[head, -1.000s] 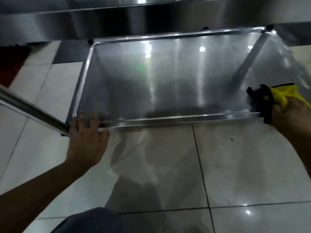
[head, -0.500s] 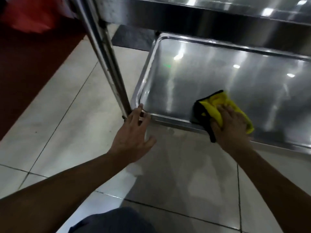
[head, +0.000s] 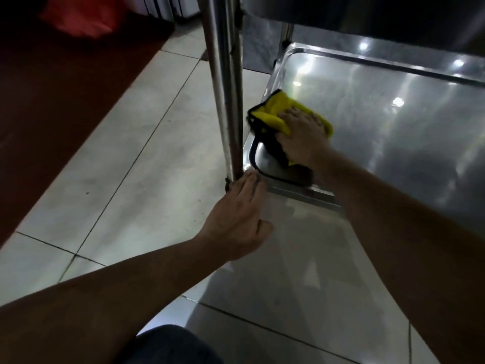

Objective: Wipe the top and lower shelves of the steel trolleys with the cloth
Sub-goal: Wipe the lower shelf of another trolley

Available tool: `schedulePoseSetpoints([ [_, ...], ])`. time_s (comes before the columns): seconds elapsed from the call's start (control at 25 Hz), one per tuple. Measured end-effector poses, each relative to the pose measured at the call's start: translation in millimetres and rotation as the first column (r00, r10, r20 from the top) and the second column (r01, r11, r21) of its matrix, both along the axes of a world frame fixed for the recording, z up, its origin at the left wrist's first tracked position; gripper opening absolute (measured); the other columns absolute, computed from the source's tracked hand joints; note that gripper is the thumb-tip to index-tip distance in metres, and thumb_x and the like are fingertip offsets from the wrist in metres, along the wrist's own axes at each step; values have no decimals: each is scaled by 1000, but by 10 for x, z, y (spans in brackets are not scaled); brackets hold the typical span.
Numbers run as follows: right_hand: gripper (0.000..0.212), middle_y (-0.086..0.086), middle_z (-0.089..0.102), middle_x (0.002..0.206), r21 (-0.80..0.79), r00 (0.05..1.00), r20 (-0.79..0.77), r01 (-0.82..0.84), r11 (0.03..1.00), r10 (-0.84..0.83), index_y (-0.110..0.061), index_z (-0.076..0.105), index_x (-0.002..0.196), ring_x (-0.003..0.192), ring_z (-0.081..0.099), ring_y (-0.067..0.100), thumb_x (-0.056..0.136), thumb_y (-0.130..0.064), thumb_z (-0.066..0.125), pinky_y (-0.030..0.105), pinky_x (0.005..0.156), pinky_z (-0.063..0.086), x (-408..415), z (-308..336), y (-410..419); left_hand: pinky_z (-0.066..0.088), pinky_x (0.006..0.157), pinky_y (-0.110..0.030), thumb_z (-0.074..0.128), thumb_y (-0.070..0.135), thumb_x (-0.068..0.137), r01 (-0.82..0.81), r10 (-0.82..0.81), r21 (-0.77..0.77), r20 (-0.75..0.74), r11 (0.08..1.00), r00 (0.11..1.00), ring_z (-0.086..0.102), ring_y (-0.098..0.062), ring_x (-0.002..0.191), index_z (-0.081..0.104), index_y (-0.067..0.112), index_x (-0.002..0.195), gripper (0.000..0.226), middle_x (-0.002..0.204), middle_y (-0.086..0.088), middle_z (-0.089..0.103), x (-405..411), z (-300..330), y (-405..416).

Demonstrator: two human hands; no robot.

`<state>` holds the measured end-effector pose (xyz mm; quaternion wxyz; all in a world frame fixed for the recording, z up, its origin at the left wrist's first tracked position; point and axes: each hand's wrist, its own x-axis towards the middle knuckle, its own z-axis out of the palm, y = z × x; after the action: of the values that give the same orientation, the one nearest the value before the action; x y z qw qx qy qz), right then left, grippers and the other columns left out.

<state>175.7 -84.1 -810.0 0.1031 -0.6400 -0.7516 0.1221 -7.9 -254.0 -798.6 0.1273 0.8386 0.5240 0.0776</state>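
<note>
The right hand (head: 304, 139) is pressing the cloth (head: 275, 114) flat-fingered onto the lower shelf (head: 393, 122) near the post (head: 227, 101); the left hand (head: 236, 222), fingers straight, is touching the post's foot.

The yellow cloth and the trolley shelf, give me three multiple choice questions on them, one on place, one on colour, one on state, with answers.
1. Where is the cloth?
A. On the floor tiles
B. On the lower shelf, near its left front corner
C. Hung on the trolley leg

2. What colour is the cloth's edging?
A. Black
B. White
C. Red

3. What is the right hand doing?
A. Hanging idle
B. Gripping the leg
C. Pressing down on the cloth

Answers: 1 B, the cloth lies inside the shelf rim by the leg. 2 A, a dark border runs round the yellow. 3 C, the hand lies on top of the cloth; the left hand touches the shelf corner.
</note>
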Motion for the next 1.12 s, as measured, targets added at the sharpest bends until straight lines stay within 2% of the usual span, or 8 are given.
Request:
schedulePoseSetpoints([
  [0.24,56,0,48,152,15,972,-148,-185,983,185,-26,55,142,144,39,17,89,-39,54,39,123,15,59,70,-898,48,105,-48,47,35,82,-9,12,57,-55,998,998,44,-45,133,47,-6,140,71,138,-30,48,11,-51,-6],
  [0.36,51,2,55,147,54,987,-150,-56,997,64,-21,60,137,140,46,18,87,-33,60,40,122,23,579,105,-1230,47,107,-52,40,35,83,-15,26,102,-109,995,994,44,-47,134,48,-10,137,71,138,-35,48,91,-63,-27],
  [0.56,48,7,53,148,79,956,-64,292,953,-288,-16,58,139,140,46,26,92,-21,67,36,119,24,1812,162,-1810,42,105,-56,37,35,90,-97,95,4,-245,995,965,42,-48,129,46,-8,133,62,134,-33,46,331,44,-6],
  [0.68,48,9,54,147,100,906,-76,422,901,-416,-14,58,140,139,45,30,92,-22,65,42,119,27,2061,159,-1929,45,101,-55,38,36,88,-145,153,54,-198,988,968,49,-47,121,46,-6,134,63,131,-33,49,552,141,7],
  [0.8,50,7,54,147,116,903,-91,429,896,-420,-15,59,139,139,46,29,90,-25,65,45,117,29,2021,139,-1898,27,120,-47,29,31,98,168,-154,122,-114,978,981,31,-38,147,24,-1,156,66,160,-24,29,1080,108,-79],
  [0.88,53,6,52,149,111,918,-77,396,911,-389,-17,58,140,140,45,27,90,-30,66,43,116,30,2042,125,-1909,18,125,-43,22,30,101,325,-316,119,-86,938,945,21,-32,153,11,1,159,66,166,-20,17,1623,94,-195],
  [1.04,50,4,48,152,103,942,-95,331,938,-322,-23,55,143,142,42,24,96,-43,55,39,118,25,2253,94,-1919,36,117,-47,29,28,94,99,-103,30,218,995,970,42,-40,141,35,-6,151,67,155,-27,38,2635,131,-555],
  [1.12,50,4,48,152,113,944,-124,321,940,-307,-24,56,142,141,43,24,96,-42,51,41,119,25,2437,75,-1944,39,113,-47,33,30,94,36,-39,15,276,999,960,42,-39,141,35,-3,151,66,157,-24,35,2944,108,-659],
])
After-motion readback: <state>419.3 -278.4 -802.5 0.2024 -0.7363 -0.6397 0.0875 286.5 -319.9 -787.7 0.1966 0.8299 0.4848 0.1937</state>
